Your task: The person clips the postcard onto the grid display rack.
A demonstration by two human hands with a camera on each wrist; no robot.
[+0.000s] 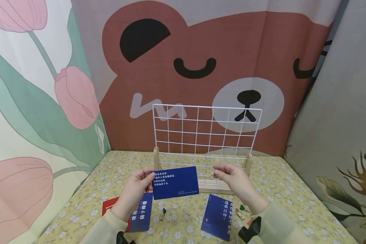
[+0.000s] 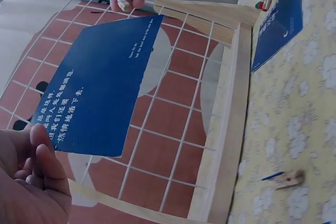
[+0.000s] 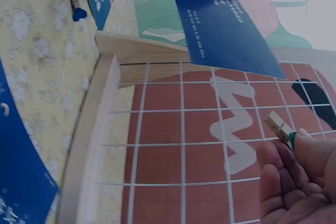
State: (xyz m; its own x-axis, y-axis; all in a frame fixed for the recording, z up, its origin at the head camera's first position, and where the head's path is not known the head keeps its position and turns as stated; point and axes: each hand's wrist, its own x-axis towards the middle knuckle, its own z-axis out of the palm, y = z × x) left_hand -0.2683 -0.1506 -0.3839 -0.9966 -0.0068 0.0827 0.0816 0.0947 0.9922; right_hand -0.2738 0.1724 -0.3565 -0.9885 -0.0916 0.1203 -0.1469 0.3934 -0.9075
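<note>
My left hand (image 1: 137, 186) pinches a blue card (image 1: 178, 186) with white printed text by its left end, thumb in front. The card is held up before the lower part of a white wire grid rack (image 1: 207, 107). To its right, my right hand (image 1: 235, 180) pinches a small wooden clothespin (image 3: 277, 123) with a green piece at its handle end, between thumb and index finger. In the right wrist view the clothespin's tip points toward the grid and is apart from the card. The rack stands upright in a wooden base (image 1: 213, 188).
On the flowered tablecloth (image 1: 88, 203), a blue card (image 1: 142, 217) overlaps a red card (image 1: 109, 204) at left, partly behind my left arm. Another blue card (image 1: 215, 218) lies at right, with small clothespins (image 1: 239, 214) beside it. A blue-heart clothespin (image 1: 162, 215) lies between.
</note>
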